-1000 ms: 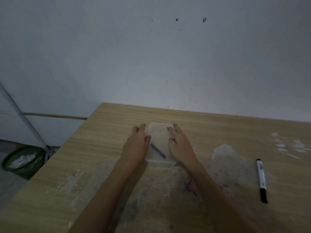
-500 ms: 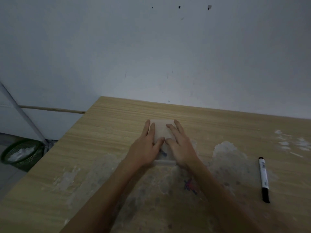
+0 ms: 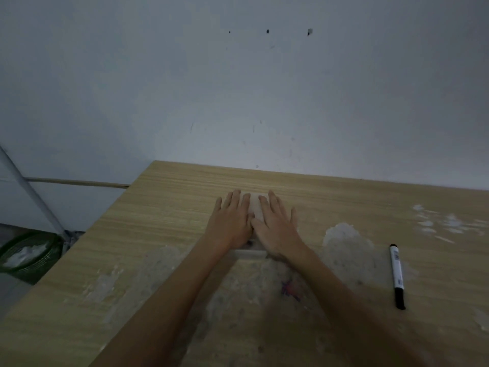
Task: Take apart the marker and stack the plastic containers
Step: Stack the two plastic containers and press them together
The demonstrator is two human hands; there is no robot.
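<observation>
Here, a translucent plastic container [image 3: 253, 205] is pressed flat against the wooden bench [image 3: 164, 207] by both hands, the left hand [image 3: 232, 221] and the right hand [image 3: 275, 223] laid palm-down side by side with fingers spread and extended, nothing being gripped. The step in hand appears to be the seating of a lid or of one container onto another, though whether one piece or a stack lies beneath the palms cannot be told, since most of it is covered. Only the far edge of the container and its near rim [image 3: 250, 253] are left showing; a small dark object is glimpsed under the left hand's heel, and its nature cannot be made out. The marker [image 3: 397, 276], white-bodied with a black cap, is left well apart on the right side of the bench, seemingly whole. The next move is judged to call for the hands to be lifted and the marker to be fetched. A green basket [image 3: 29, 256] is seen on the floor at left.
</observation>
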